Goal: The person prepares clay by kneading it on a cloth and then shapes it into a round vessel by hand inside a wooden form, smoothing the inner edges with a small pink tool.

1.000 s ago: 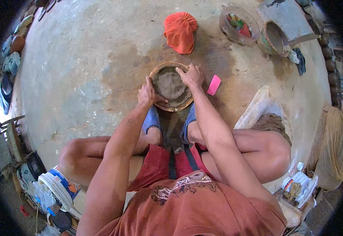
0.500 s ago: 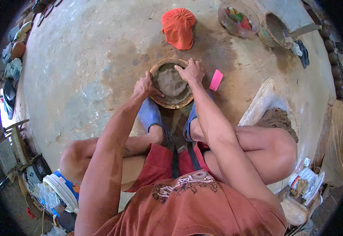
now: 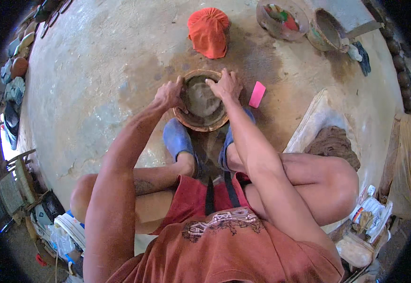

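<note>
The left hand [image 3: 168,95] is gripping the round bowl [image 3: 204,128] farther clockwise than in the earlier frame, near ten o'clock. The right hand [image 3: 229,86] is clasping it near two, thumb inside. The bowl is lying between them, at the left's four and the right's eight, showing no long axis; its rough brown edge is enclosing grey, mud-like material [image 3: 201,98].

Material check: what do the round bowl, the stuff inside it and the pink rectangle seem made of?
Round bowl: perhaps fired clay or wood; its dull, reddish-brown rim leaves either open.
Grey-brown filling: probably damp clay or mud, matte and uneven.
Pink rectangle: possibly plastic, foam or card; flat, evenly coloured, but too small to tell.
</note>
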Demonstrator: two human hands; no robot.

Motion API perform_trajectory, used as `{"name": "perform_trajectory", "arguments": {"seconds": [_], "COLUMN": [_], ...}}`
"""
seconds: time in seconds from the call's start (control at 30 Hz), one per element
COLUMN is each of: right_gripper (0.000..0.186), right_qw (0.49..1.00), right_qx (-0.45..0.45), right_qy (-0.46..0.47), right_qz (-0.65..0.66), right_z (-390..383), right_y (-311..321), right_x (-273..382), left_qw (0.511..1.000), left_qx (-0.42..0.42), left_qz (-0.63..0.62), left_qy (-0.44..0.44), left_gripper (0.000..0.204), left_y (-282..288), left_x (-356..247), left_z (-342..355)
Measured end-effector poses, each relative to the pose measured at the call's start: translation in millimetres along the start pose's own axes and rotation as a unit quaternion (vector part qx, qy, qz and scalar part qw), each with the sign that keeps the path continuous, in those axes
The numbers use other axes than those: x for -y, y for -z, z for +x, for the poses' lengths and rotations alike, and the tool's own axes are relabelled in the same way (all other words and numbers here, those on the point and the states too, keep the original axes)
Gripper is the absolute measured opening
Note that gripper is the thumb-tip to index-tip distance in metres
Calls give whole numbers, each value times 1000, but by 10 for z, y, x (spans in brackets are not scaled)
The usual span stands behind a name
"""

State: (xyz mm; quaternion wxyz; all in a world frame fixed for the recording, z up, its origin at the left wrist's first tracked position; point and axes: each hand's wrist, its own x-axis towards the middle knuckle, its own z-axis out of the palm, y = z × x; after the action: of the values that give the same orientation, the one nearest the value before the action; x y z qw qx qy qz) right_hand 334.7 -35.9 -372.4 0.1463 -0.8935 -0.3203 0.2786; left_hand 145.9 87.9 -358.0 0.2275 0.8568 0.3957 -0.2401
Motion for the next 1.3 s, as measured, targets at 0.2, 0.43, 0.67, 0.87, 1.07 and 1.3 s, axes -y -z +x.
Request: {"name": "perform_trajectory", "arguments": {"seconds": [0.2, 0.43, 0.67, 0.87, 1.07, 1.3], "right_gripper": [90, 86, 83, 83, 85, 88], "right_qw": [1000, 1000, 1000, 1000, 999, 1000], "right_qx": [0, -15, -17, -20, -33, -20], "right_qy": [2, 11, -11, 6, 2, -21], "right_qz": [24, -6, 7, 19, -16, -5], "right_z": [141, 115, 72, 72, 68, 110], "right_y": [143, -34, 82, 54, -17, 72], "right_x": [85, -11, 36, 120, 15, -4], "left_qw": [997, 985, 985, 970, 975, 960], "left_qx": [-37, -18, 11, 34, 75, 77], "left_qz": [54, 21, 114, 41, 149, 206], "left_qy": [-38, -169, -128, -237, -147, -173], "left_gripper": [118, 114, 122, 123, 112, 123], "left_y": [-34, 186, 335, 366, 489, 566], "left_x": [113, 266, -7, 342, -38, -253], "left_z": [109, 382, 305, 558, 624, 583]}}
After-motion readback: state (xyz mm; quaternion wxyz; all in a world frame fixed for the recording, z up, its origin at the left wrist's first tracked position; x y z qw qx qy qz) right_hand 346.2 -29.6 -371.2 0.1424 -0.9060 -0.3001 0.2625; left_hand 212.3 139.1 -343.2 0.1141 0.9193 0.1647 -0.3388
